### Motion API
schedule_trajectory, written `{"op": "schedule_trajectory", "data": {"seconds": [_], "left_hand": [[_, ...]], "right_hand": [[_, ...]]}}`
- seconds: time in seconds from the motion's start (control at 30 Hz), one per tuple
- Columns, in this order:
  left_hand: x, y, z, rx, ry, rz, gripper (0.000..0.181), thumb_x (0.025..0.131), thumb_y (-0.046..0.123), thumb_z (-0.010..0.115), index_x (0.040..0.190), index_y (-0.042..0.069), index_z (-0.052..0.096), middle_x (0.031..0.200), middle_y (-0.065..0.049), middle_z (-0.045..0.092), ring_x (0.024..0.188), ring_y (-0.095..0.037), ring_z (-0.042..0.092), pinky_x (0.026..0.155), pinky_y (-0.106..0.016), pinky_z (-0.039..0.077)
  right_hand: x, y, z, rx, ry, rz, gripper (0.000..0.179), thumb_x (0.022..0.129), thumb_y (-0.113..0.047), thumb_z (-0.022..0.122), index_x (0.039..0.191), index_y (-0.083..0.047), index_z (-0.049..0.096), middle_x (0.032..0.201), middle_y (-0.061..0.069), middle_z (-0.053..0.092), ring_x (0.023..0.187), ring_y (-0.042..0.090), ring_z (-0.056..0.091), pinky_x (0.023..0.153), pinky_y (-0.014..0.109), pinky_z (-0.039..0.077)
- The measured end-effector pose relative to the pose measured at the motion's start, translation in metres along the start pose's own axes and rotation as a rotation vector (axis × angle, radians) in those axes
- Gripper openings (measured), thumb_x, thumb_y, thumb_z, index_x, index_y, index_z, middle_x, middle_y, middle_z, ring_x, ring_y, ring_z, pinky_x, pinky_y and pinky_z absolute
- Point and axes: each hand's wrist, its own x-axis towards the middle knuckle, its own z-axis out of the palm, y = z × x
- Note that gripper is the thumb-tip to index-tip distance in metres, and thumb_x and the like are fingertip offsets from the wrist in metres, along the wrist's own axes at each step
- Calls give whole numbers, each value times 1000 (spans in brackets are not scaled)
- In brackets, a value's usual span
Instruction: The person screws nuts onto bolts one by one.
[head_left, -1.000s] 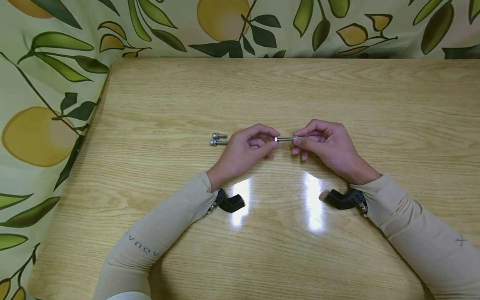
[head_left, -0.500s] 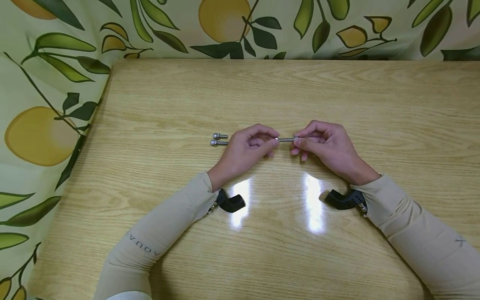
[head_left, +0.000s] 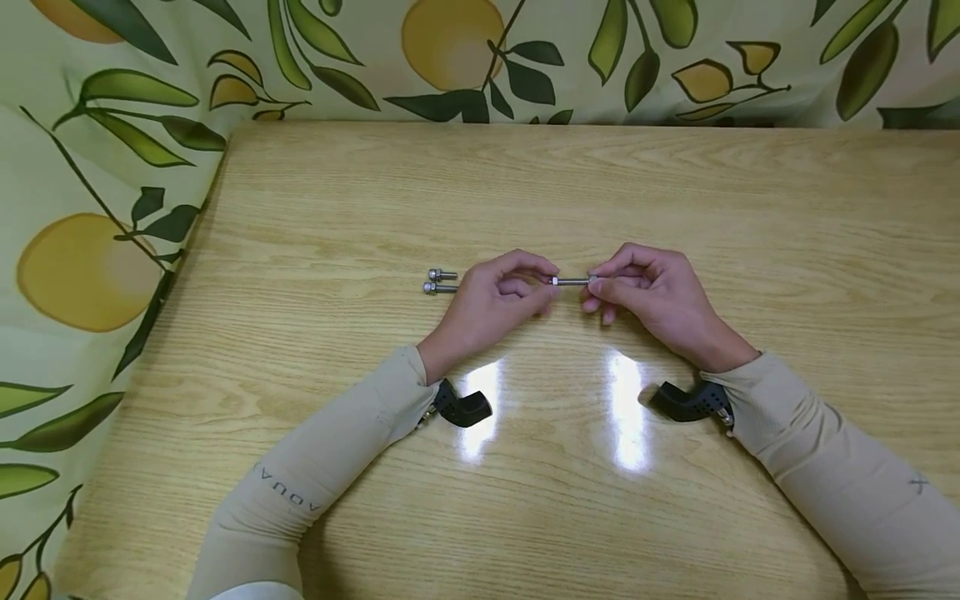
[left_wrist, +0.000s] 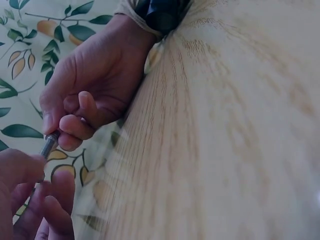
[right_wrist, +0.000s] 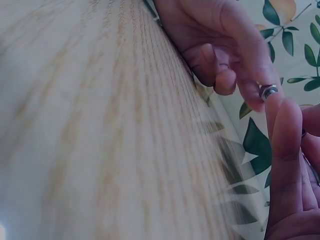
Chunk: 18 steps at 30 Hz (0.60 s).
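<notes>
Fingers of the left hand (head_left: 487, 293) pinch a nut (head_left: 554, 282) at the bolt's (head_left: 573, 282) left end; the right hand's (head_left: 663, 300) pinch its other end. The table's (head_left: 337, 192) left edge is well apart. The left sleeve (head_left: 348, 421) reads AQUA, inverted; the right sleeve (head_left: 817, 454), X.

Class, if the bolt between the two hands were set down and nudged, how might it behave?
The bolt looks metallic and straight, so it is probably stiff. Slim and rod-like, it could roll, though the faceted-looking nut may check that. The glossy table suggests it might slide easily.
</notes>
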Motion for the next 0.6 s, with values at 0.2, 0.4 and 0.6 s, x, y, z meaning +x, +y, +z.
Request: {"op": "schedule_trajectory", "data": {"seconds": [0.2, 0.4, 0.6], "left_hand": [[6, -17, 1, 16, 17, 29, 26, 94, 32, 65, 114, 16, 65, 99, -1, 73, 80, -14, 71, 74, -26, 56], [7, -19, 2, 5, 3, 44, 22, 92, 25, 69, 111, 14, 67, 99, -4, 74, 80, -14, 71, 72, -26, 57], [6, -17, 2, 21, -10, 57, 26, 91, 28, 69, 114, 15, 65, 104, -2, 72, 80, -12, 69, 76, -27, 58]], "right_hand": [[0, 1, -1, -12, 3, -4, 19, 91, -10, 67, 99, 6, 61, 87, 15, 75, 68, 18, 72, 57, 26, 56], [-1, 2, -1, -6, -1, -1, 18, 91, -10, 67, 99, 6, 61, 87, 14, 75, 69, 17, 72, 57, 27, 57], [-1, 2, -1, -11, -6, -10, 18, 92, -9, 66, 100, 6, 61, 87, 14, 75, 70, 17, 73, 57, 27, 57]]}}
